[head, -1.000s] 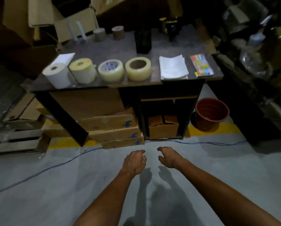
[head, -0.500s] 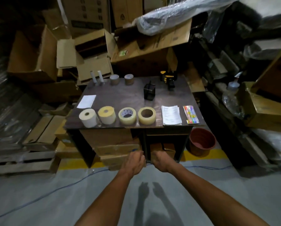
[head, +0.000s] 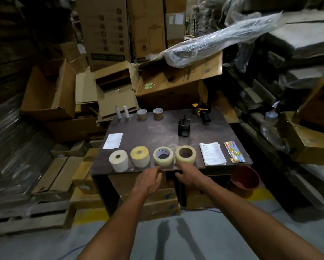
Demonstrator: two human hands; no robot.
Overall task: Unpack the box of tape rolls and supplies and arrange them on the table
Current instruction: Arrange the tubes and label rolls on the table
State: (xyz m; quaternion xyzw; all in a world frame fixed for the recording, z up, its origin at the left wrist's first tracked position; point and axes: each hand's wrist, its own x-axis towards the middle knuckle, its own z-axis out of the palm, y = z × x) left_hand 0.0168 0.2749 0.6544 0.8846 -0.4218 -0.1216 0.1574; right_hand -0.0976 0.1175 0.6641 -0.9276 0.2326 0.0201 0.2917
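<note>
Since four rolls already stand in a row along the near edge of the worktop (head: 157, 128), we judge the unpacking nearly done. From our left: a white roll (head: 119, 160), a yellow-topped roll (head: 140, 156), a clear tape roll (head: 163, 155) and another clear tape roll (head: 185, 154). Beside them lie a stack of papers (head: 212, 153) and a pack of coloured markers (head: 234, 152). Our left hand (head: 149, 182) and right hand (head: 189, 175) hover just before the edge, fingers loose and holding nothing. Next we would probably straighten the row or fetch whatever remains. Print on the papers and carton (head: 104, 29) labels is too small to read.
</note>
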